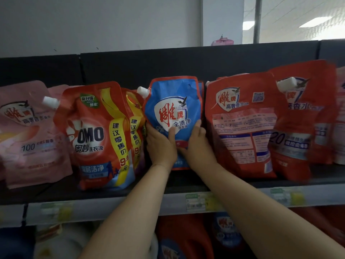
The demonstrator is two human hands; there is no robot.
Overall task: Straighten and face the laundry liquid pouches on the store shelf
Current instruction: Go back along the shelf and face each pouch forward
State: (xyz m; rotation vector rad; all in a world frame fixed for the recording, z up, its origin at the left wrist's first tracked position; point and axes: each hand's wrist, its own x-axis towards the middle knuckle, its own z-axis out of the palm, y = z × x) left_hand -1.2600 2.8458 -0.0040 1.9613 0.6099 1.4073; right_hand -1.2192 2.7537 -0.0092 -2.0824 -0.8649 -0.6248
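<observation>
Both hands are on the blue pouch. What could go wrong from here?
1. The left hand and right hand grip the blue pouch low down. Its soft top could flop, and its spout sits close to the OMO pouch, which it might nudge over.
2. The red pouch just to the right shows its back panel and could be left unfaced.

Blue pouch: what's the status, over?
Left hand and right hand both grip blue pouch. Front faces out. Red pouch beside it shows its back.

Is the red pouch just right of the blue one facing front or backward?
Backward: the red pouch shows a QR code and fine-print tables.
</observation>
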